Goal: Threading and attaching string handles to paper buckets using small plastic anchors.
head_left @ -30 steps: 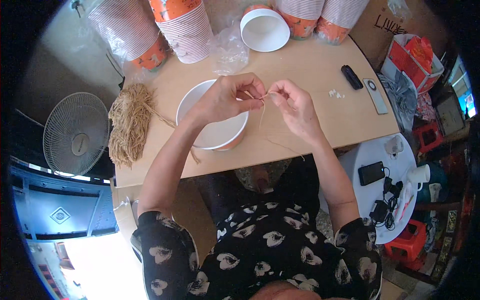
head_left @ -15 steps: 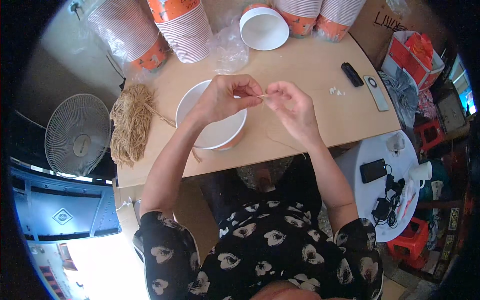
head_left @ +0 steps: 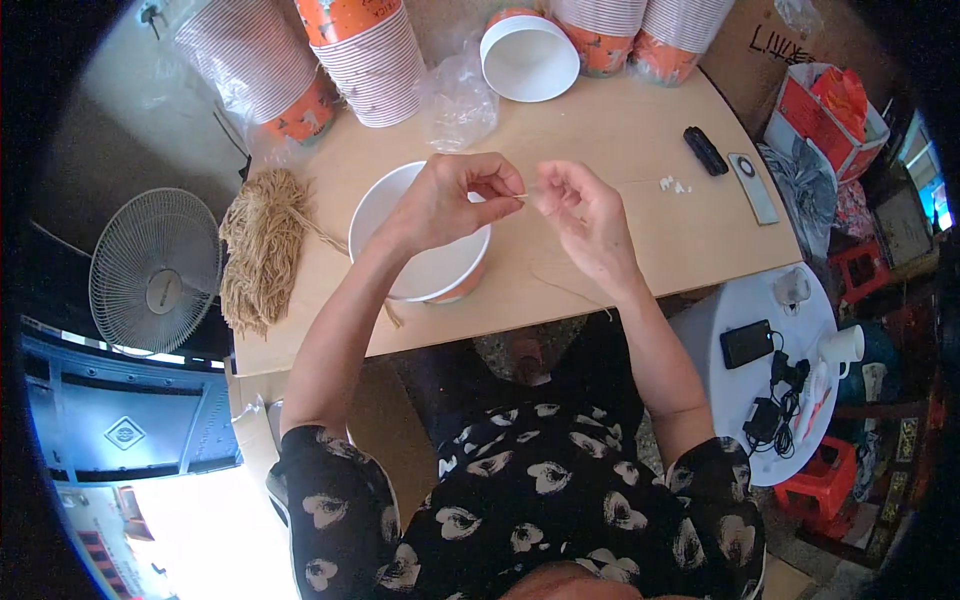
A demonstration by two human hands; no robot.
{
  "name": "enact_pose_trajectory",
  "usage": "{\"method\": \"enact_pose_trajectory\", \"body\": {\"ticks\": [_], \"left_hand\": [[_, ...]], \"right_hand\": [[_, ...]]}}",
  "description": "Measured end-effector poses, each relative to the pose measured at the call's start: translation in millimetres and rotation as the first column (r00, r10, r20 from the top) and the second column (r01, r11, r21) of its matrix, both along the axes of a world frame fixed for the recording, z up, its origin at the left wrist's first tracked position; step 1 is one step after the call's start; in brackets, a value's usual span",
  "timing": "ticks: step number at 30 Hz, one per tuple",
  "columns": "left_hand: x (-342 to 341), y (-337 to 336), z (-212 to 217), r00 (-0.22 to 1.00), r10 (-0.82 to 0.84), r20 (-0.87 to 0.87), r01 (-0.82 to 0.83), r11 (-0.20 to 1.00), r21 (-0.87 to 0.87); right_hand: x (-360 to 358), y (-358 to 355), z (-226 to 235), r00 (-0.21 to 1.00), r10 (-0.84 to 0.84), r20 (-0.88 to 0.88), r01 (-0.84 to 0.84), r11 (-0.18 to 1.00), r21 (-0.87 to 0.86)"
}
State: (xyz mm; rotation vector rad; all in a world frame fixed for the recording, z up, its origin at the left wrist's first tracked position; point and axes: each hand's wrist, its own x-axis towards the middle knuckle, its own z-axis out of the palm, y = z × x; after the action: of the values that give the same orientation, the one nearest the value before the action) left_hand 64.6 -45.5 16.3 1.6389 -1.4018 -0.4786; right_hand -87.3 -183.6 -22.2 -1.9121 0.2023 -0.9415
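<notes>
My left hand (head_left: 455, 198) hovers over a white paper bowl (head_left: 420, 268) on the wooden table (head_left: 620, 250), its fingertips pinching a thin tan string (head_left: 524, 197). My right hand (head_left: 585, 215) faces it just to the right and pinches the same string, which trails down across the table toward the front edge. The two hands' fingertips nearly touch. A bundle of tan strings (head_left: 260, 245) lies at the table's left end.
Stacks of orange-and-white paper bowls (head_left: 365, 50) line the table's back, with one empty white bowl (head_left: 528, 58) and a clear plastic bag (head_left: 458, 95). A black remote (head_left: 705, 150) and a grey device (head_left: 752, 187) lie right. A fan (head_left: 155, 270) stands left; a white stool (head_left: 770, 390) with gadgets right.
Both hands have shifted slightly while working the string between their fingertips; the bowl and the other things stayed put.
</notes>
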Motion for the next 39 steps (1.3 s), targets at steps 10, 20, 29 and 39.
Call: {"method": "enact_pose_trajectory", "body": {"ticks": [10, 20, 29, 39], "left_hand": [[-0.5, -2.0, -3.5, 0.999, -0.035, -0.012, 0.035, 0.999, -0.038], [4.3, 5.9, -0.4, 0.996, -0.04, 0.082, 0.043, 0.999, -0.03], [7.7, 11.0, 8.0, 0.976, -0.068, -0.206, 0.087, 0.992, 0.087], [6.8, 6.8, 19.4, 0.968, -0.1, -0.229, 0.158, 0.955, 0.249]], "right_hand": [[-1.1, 7.7, -8.8, 0.999, 0.027, 0.03, -0.027, 1.0, 0.011], [2.1, 18.3, -14.7, 0.979, 0.159, 0.125, -0.19, 0.938, 0.291], [-7.1, 16.0, -11.5, 0.974, 0.213, 0.074, -0.221, 0.833, 0.508], [-1.8, 4.2, 0.5, 0.986, 0.138, 0.098, -0.165, 0.91, 0.381]]}}
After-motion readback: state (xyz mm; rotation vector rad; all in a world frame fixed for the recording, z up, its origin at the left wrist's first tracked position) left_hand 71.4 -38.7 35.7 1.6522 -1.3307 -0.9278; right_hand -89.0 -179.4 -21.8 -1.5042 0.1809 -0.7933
